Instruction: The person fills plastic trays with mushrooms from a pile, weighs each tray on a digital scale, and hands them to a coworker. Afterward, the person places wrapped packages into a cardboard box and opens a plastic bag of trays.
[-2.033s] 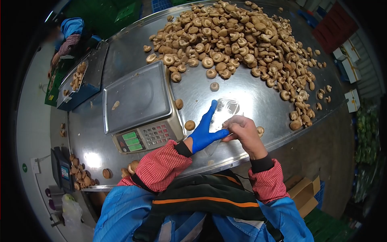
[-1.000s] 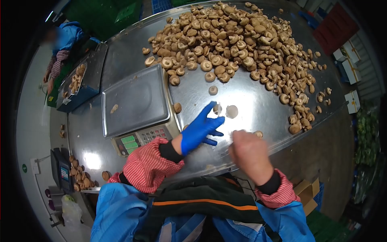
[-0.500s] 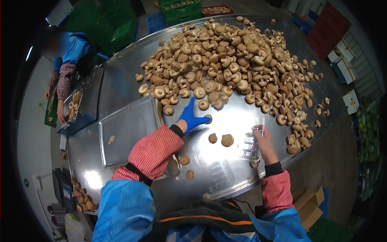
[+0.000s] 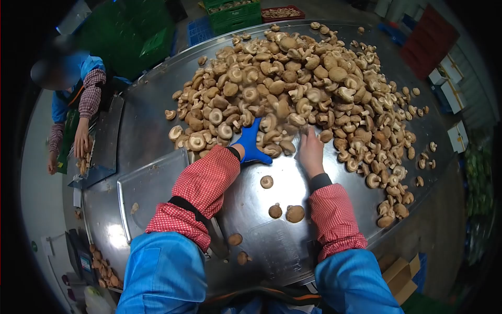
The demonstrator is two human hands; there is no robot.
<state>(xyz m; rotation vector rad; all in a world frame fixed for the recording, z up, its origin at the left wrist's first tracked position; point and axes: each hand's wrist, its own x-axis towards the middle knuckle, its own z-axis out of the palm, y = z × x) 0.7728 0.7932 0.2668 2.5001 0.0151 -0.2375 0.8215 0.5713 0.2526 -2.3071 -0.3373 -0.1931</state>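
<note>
A large heap of brown mushrooms (image 4: 282, 73) covers the far middle of the metal table (image 4: 251, 204). My left hand (image 4: 251, 144), in a blue glove, is at the heap's near edge with thumb and fingers spread apart, mushrooms just beyond it. My bare right hand (image 4: 312, 152) reaches to the same edge, its fingers closed around part of a clear plastic tray, which shows faintly between the hands against the mushrooms. Nearer me, a few loose mushrooms (image 4: 295, 213) lie on the metal.
A scale with a flat metal pan (image 4: 151, 196) stands at the left, partly under my left sleeve. Beyond it a co-worker (image 4: 78, 89) reaches into a metal box (image 4: 102, 152). Small mushrooms (image 4: 104, 269) lie at the near left; a cardboard box (image 4: 401, 280) stands lower right.
Both hands have moved forward to the heap, the right one also leftward with the clear tray. The view has shifted, and the loose mushrooms appear lower. The co-worker leans further over the box.
</note>
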